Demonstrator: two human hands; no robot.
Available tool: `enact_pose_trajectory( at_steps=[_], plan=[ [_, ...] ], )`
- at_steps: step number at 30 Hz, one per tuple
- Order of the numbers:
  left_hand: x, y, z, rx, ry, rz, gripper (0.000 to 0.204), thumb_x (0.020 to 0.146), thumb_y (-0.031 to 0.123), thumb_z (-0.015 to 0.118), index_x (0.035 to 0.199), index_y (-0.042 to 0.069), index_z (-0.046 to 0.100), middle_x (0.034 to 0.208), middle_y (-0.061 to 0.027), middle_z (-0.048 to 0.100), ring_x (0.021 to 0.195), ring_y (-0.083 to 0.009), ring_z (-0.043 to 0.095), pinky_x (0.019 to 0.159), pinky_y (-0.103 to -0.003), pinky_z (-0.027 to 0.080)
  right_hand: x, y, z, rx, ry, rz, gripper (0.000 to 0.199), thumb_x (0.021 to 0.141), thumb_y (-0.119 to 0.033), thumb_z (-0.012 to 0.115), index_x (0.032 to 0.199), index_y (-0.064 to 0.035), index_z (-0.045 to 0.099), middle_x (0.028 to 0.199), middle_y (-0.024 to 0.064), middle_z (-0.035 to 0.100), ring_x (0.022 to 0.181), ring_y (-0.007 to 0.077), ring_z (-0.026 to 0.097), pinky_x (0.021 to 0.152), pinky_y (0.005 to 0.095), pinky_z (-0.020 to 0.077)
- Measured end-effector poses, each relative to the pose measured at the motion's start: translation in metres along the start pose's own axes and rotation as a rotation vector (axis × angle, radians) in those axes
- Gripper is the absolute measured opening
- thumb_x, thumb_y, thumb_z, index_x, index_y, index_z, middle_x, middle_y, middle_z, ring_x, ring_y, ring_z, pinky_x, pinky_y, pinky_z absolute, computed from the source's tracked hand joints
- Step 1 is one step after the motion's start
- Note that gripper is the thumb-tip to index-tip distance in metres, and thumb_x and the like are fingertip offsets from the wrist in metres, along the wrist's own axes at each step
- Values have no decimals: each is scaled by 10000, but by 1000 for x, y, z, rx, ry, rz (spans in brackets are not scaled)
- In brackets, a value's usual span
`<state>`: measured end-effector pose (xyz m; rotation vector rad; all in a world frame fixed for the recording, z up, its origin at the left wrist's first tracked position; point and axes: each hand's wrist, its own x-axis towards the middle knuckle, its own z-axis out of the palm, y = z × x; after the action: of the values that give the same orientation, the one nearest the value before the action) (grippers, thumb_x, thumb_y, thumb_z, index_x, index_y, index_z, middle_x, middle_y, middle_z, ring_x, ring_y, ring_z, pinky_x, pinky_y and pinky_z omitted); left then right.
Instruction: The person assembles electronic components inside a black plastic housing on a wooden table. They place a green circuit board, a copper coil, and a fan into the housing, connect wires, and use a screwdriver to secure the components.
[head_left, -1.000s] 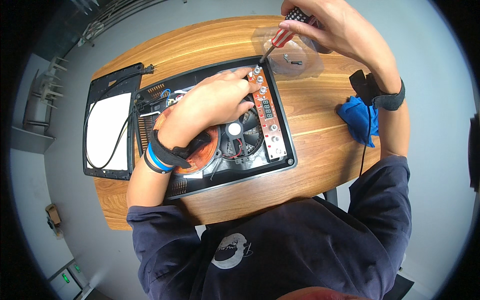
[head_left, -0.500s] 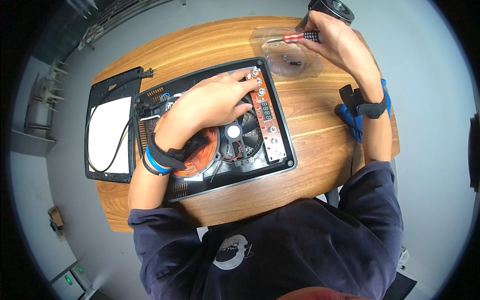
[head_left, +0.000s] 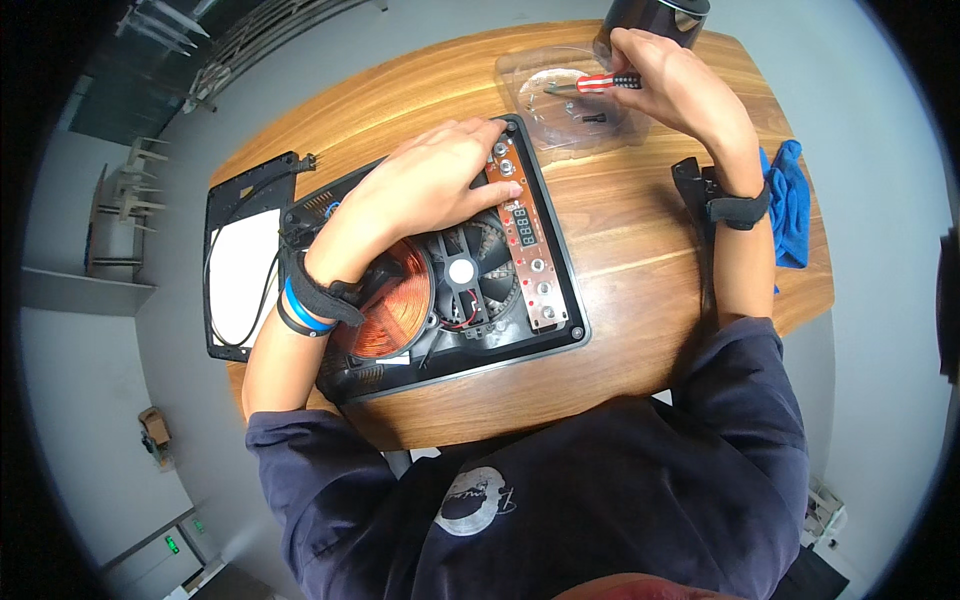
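Note:
An opened induction cooker base (head_left: 568,270) lies on the table. It shows a copper coil (head_left: 405,320), a black fan (head_left: 495,270) and a brown control board (head_left: 541,285) with a small digit display. Across its far part my left hand (head_left: 435,185) lies with fingers stretched out, fingertips at the far end of the board and thumb on the board. Farther right, my right hand (head_left: 690,100) grips a screwdriver (head_left: 595,83) with a red, white and black handle. Its tip is over a clear plastic tray (head_left: 545,135) holding several small screws and a small black piece (head_left: 594,118).
Left of the base lies a black cover panel (head_left: 225,200) with a white sheet (head_left: 240,275) and a black power cord (head_left: 212,290). A dark round container (head_left: 655,20) stands at the far right edge. Beside my right wrist is a blue cloth (head_left: 790,205).
My left thumb has moved from over the fan onto the control board, and its fingers have shifted to the far edge. The screwdriver stays over the tray. The whole view has shifted slightly.

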<state>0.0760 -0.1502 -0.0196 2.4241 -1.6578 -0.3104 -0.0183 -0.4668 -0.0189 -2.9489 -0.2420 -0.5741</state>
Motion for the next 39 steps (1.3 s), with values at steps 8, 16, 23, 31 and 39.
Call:
enact_pose_trajectory(
  at_steps=[8,16,23,31,39],
  plan=[
    [15,-2,10,-123,8,-38,561,990,311,843,1348,13,531,1304,-260,735,1200,-446,725,1015,-505,589,-1,14,2,79,-9,14,343,914,-140,856,1051,0,574,968,190,685,913,426,687,815,489,571],
    [15,0,12,-112,36,-19,509,982,286,855,1293,28,545,1222,-220,743,1112,-433,735,946,-497,584,-9,3,-17,-5,1,31,314,950,-276,808,1110,-52,658,1041,166,716,939,370,731,833,447,597],
    [15,2,10,-93,60,-5,505,972,311,864,1282,42,569,1153,-202,730,1119,-420,712,957,-492,567,-19,11,-7,-93,211,-105,403,950,-320,814,1226,-51,700,1083,165,739,942,360,745,845,428,609],
    [17,3,6,-62,6,-44,518,977,346,857,1303,48,587,1183,-196,731,1158,-407,708,985,-483,566,-17,12,-4,-110,200,-126,430,965,-361,809,1250,-51,721,1068,152,747,908,328,747,833,403,619],
    [29,13,-3,-20,38,-32,461,1007,355,820,1278,14,666,1273,-225,743,1232,-405,700,1020,-482,567,-21,9,-5,-114,221,-111,432,970,-367,805,1250,-47,729,1083,151,763,909,320,756,830,402,622]
  ],
)
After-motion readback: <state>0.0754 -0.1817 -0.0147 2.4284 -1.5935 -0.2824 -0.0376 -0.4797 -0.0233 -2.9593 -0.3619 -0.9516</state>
